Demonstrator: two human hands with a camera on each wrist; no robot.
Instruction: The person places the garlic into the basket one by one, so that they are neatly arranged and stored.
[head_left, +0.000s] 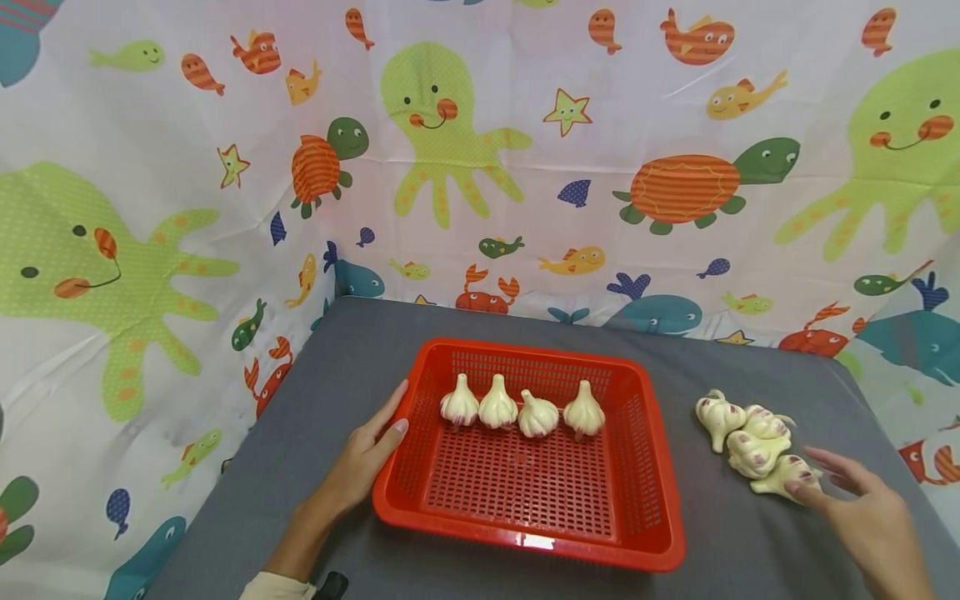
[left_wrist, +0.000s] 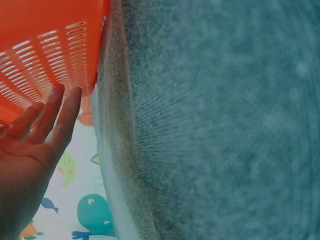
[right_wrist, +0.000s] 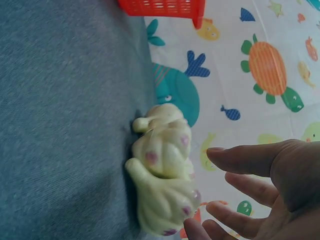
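A red plastic basket (head_left: 525, 492) with slotted walls stands on the grey table. Inside it, several garlic bulbs (head_left: 498, 403) form a row along the far side, stems up. My left hand (head_left: 356, 467) rests against the basket's left wall, its fingers extended in the left wrist view. To the right of the basket lies a cluster of several more garlic bulbs (head_left: 757, 452), with purple-tinged skins. Beside the nearest of these, a garlic bulb (right_wrist: 165, 200) lying on its side, my right hand (head_left: 870, 517) hovers with thumb and fingers spread and nothing held.
A grey cloth (head_left: 337, 350) covers the table. Behind and to the left hangs a white curtain (head_left: 480, 167) printed with sea animals, meeting the table's far edge. The basket's right rim (head_left: 663, 467) stands between the two groups of garlic.
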